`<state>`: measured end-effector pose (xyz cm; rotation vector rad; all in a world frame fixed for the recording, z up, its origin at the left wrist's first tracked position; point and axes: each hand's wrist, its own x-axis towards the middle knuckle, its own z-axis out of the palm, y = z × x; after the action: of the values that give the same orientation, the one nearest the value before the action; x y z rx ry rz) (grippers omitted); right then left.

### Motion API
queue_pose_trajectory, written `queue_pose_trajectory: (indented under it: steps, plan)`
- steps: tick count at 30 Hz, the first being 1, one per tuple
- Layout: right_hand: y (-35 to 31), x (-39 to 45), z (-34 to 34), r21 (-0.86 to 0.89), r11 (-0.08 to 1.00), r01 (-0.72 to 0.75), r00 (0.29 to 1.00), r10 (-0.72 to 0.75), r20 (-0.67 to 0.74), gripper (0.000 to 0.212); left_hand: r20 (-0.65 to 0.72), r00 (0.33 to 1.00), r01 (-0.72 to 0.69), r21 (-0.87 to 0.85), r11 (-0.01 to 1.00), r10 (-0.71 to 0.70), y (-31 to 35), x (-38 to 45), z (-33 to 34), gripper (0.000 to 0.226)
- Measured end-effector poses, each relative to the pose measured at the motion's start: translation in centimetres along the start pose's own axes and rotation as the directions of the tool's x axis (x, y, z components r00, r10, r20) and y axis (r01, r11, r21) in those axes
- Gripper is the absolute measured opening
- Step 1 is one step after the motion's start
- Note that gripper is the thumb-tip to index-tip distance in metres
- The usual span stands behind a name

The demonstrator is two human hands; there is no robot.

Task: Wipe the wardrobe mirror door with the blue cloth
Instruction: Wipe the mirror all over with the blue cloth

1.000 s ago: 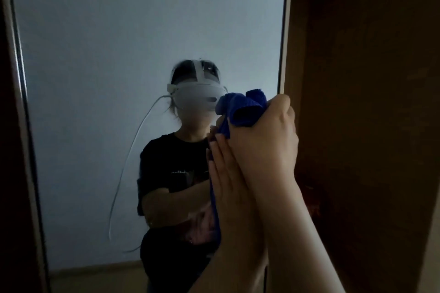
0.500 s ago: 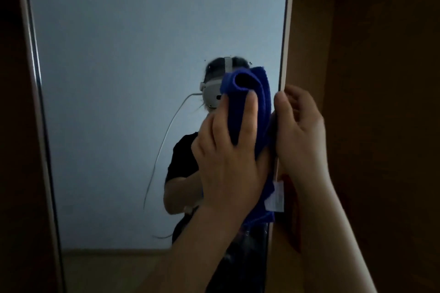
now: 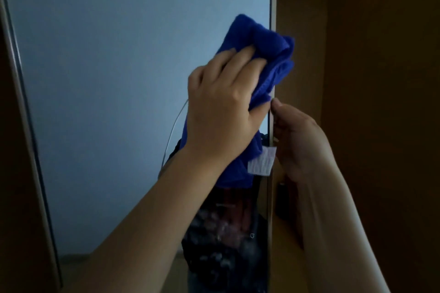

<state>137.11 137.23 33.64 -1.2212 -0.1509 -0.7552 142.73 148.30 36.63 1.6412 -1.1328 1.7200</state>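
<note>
The left hand (image 3: pixel 221 112) grips the blue cloth (image 3: pixel 264 54) against the mirror door (image 3: pixel 119 78). Just beside it, the right hand (image 3: pixel 300 143) curls round the door's edge.

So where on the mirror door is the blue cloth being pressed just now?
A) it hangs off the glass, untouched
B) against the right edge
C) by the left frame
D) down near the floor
B: the left hand holds the blue cloth bunched against the mirror door at its right edge, overlapping the frame, while the right hand grips that edge just below.
</note>
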Motion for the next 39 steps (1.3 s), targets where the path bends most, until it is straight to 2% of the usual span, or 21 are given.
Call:
queue_pose_trajectory:
  steps: [3,4,6,8,10,11,14,16,20,26,30,33,36,39]
  plan:
    - [0.2,-0.1,-0.1,0.058,0.998,-0.001,1.000,0.002,-0.016,0.026,0.054,0.998,-0.033,-0.001,0.999,0.033,1.0,-2.6,0.2,0.044]
    - [0.4,-0.3,-0.1,0.124,0.992,-0.015,1.000,0.017,-0.018,0.026,0.061,0.998,-0.031,-0.002,1.000,0.031,1.3,-3.6,0.3,0.046]
    - [0.8,-0.3,-0.4,0.280,0.959,-0.045,0.999,0.048,-0.006,0.012,0.062,0.998,-0.024,-0.008,1.000,0.024,1.7,-5.4,0.4,0.048]
    - [0.9,-0.2,-0.8,0.357,0.930,-0.083,0.997,0.076,0.033,0.019,0.087,0.995,-0.041,-0.007,0.999,0.042,1.9,-7.4,0.3,0.049]
    - [0.5,-0.3,-1.0,0.264,0.959,-0.103,0.995,0.095,0.044,0.035,0.115,0.990,-0.080,0.004,0.997,0.079,2.1,-10.1,0.3,0.049]
    - [0.3,-0.4,-0.9,0.176,0.980,-0.095,0.995,0.089,0.044,0.036,0.123,0.988,-0.097,0.015,0.995,0.094,2.1,-11.5,0.2,0.049]
    - [-0.1,-0.9,-0.1,-0.056,0.998,-0.006,1.000,0.004,-0.027,0.021,0.127,0.987,-0.107,0.051,0.993,0.100,1.9,-13.8,-0.1,0.048]
    - [-0.1,-0.9,0.1,-0.120,0.993,0.025,0.996,-0.035,-0.079,0.017,0.099,0.992,-0.082,0.056,0.995,0.076,2.0,-13.7,-0.1,0.045]
    - [-0.2,-0.5,-0.3,-0.068,0.997,-0.030,0.997,0.025,-0.074,0.017,0.031,0.999,0.030,0.037,0.999,-0.031,1.7,-10.6,-0.1,0.049]
    - [0.8,-0.1,0.1,-0.012,0.998,-0.066,0.991,0.064,-0.115,0.023,-0.038,0.983,0.181,0.040,0.983,-0.179,0.6,-1.0,0.3,0.048]
    - [0.9,0.0,-0.3,0.024,0.999,-0.046,0.993,0.048,-0.104,0.028,-0.026,0.990,0.142,0.046,0.989,-0.141,0.8,-0.2,0.4,0.047]
    - [1.2,0.0,-0.5,-0.009,1.000,-0.027,0.996,0.026,-0.080,0.025,0.009,0.999,0.034,0.028,0.999,-0.035,0.7,-1.6,0.4,0.044]
    - [1.2,0.0,-0.4,0.001,1.000,0.012,0.994,-0.011,-0.113,0.029,0.075,0.995,-0.074,0.018,0.997,0.072,0.9,-3.9,0.3,0.044]
    - [1.4,-0.3,-0.5,0.030,0.999,0.017,0.990,-0.013,-0.140,0.027,0.119,0.989,-0.092,0.006,0.996,0.091,0.8,-5.9,0.1,0.043]
